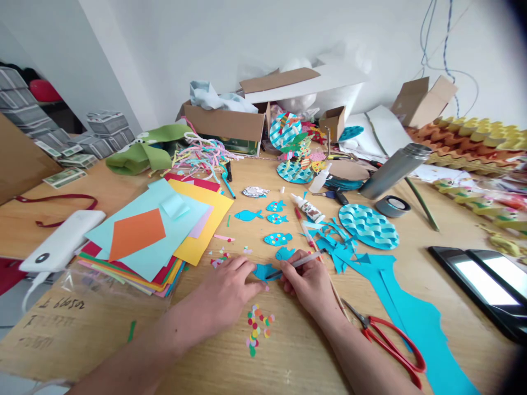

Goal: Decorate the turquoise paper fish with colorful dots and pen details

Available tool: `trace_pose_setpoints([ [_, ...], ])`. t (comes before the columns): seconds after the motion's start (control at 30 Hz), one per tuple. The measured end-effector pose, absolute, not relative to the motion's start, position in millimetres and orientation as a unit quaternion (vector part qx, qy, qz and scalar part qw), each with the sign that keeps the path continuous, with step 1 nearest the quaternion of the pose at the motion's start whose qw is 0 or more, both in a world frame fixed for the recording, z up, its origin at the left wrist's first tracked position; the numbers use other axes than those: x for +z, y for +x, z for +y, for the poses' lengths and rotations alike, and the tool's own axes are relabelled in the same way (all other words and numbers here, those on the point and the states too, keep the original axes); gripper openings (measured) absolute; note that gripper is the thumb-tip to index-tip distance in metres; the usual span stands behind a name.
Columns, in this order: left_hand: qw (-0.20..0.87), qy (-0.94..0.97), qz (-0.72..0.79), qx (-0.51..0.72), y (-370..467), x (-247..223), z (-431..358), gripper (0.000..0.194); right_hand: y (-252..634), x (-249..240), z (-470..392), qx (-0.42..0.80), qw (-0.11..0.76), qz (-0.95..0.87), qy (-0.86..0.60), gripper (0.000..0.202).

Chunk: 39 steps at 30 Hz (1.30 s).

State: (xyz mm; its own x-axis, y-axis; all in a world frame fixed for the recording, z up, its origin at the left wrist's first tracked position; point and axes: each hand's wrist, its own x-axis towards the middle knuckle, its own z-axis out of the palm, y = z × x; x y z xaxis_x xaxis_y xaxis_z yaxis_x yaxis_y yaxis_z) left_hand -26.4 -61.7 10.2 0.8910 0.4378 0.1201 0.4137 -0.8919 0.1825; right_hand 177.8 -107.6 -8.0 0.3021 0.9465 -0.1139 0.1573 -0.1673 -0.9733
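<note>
My right hand (310, 282) pinches a slim grey pen (303, 259), its dark tip down at a blue paper fish (263, 271) on the table. My left hand (226, 285) keeps that fish in place, fingers at its left end and thumb by its lower edge; the hands partly cover it. Just beyond lies another blue fish (284, 253), and past it a blue fish with coloured dots (278, 239) among several more paper fish. Loose round paper dots (258, 323) are scattered between my forearms. A white glue bottle (308, 207) lies farther back.
Red-handled scissors (391, 343) and a blue paper offcut (415, 307) lie by my right forearm. Coloured paper sheets (193, 192) are stacked left, near a white power bank (63, 241). A steel flask (395, 170) and phones (469, 280) are right; a cardboard box (222, 123) stands behind.
</note>
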Motion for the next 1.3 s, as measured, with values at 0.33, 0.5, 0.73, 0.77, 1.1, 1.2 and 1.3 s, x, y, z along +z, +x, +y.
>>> trace_pose_setpoints([
  [0.33, 0.077, 0.968, 0.221, 0.091, -27.0, 6.0, -61.7, 0.035, 179.3, -4.7, -104.0, 0.399, 0.541, -0.366, -0.643, 0.049],
  [0.5, 0.072, 0.969, 0.216, 0.097, -27.3, 6.8, -61.4, 0.035, 182.1, -8.7, -103.4, 0.367, 0.551, -0.371, -0.651, 0.050],
  [0.73, 0.072, 0.968, 0.220, 0.094, -26.9, 4.9, -61.9, 0.035, 182.5, -9.4, -102.8, 0.372, 0.532, -0.386, -0.655, 0.051],
  [0.77, 0.073, 0.968, 0.221, 0.093, -26.9, 4.7, -61.7, 0.035, 182.5, -9.4, -102.8, 0.371, 0.532, -0.387, -0.656, 0.052],
  [1.1, 0.087, 0.968, 0.220, 0.080, -26.8, 9.8, -61.9, 0.036, 183.5, -14.6, -103.0, 0.366, 0.530, -0.395, -0.655, 0.049],
  [1.2, 0.086, 0.968, 0.221, 0.077, -26.6, 10.6, -61.8, 0.036, 183.8, -14.8, -102.4, 0.363, 0.527, -0.402, -0.654, 0.048],
  [1.3, 0.086, 0.968, 0.220, 0.079, -26.9, 9.5, -61.3, 0.036, 184.2, -15.2, -102.2, 0.361, 0.523, -0.406, -0.656, 0.047],
])
